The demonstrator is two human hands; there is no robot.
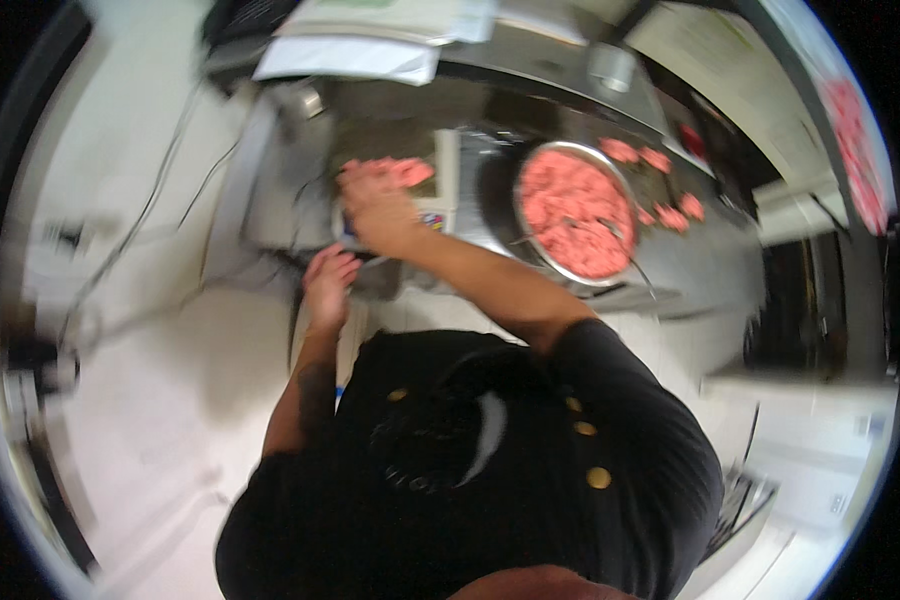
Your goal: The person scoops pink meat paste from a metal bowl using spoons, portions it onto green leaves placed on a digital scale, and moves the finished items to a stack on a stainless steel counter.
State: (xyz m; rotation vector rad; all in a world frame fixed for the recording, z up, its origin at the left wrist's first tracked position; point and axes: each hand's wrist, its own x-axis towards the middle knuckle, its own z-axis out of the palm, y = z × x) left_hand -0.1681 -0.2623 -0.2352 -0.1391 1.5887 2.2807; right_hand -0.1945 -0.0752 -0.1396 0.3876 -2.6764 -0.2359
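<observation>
A pink lump of ground meat point(395, 170) sits on top of a small scale point(425, 190) on the steel counter point(270, 200), at about eleven o'clock from the middle of the view. The right hand point(375, 205) lies over the near left edge of that meat, touching it, fingers spread a little and curved down onto it rather than clamped around it; the blur keeps the fingertips from showing clearly. The right forearm runs back from the hand toward four o'clock to the person's black shirt point(490, 450) with its round gold buttons. The left hand point(328, 280) hangs lower, at about seven o'clock from the scale, just at the counter's front edge, fingers loosely bent and close together, holding nothing that can be made out. At three o'clock from the scale stands a wide round metal bowl point(522, 215) full of the same pink ground meat, with a utensil handle poking out of its near right rim. Beyond the bowl, toward two o'clock, several small portions of meat point(660, 190) lie apart from one another on the counter. At twelve o'clock, past the scale, sheets of paper point(355, 55) rest on a raised shelf, and thin cables point(160, 190) trail down the pale wall at nine o'clock
</observation>
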